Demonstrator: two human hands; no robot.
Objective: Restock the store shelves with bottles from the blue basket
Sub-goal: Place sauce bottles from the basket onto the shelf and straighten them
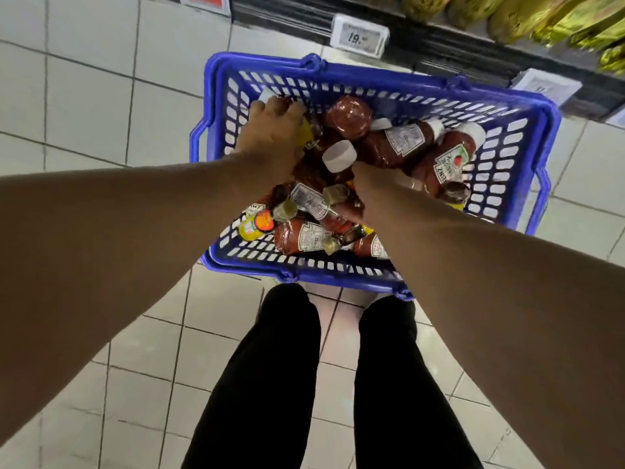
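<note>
- You're standing right over the blue basket (544, 130) on the tiled floor (84, 106), both arms reaching down into it at twelve o'clock from your legs.
- The basket looks well loaded: a heap of ketchup bottles (399, 143) and a few yellow ones, so I'd judge most of the restocking lies ahead.
- The shelf (449, 45) runs along at one o'clock beyond the basket; what shows on it is yellow-green packets and price tags, no bottles in sight.
- Your left hand (270, 130) sits at the basket's ten o'clock corner, fingers curled down over a white-capped bottle (267, 94) there; it seems to grip it, though the hand hides most of it.
- Your right hand (365, 194) is down in the middle of the heap, fingertips hidden among the bottles; whether it pinches anything, I cannot tell.
- Just beside it, a white cap (339, 156) pokes up toward you, that bottle standing roughly upright.
- At three o'clock, a labelled ketchup bottle (449, 160) lies on its side, long axis running from five o'clock to one, cap end at one o'clock.
- The rest lie jumbled, pointing every which way.
</note>
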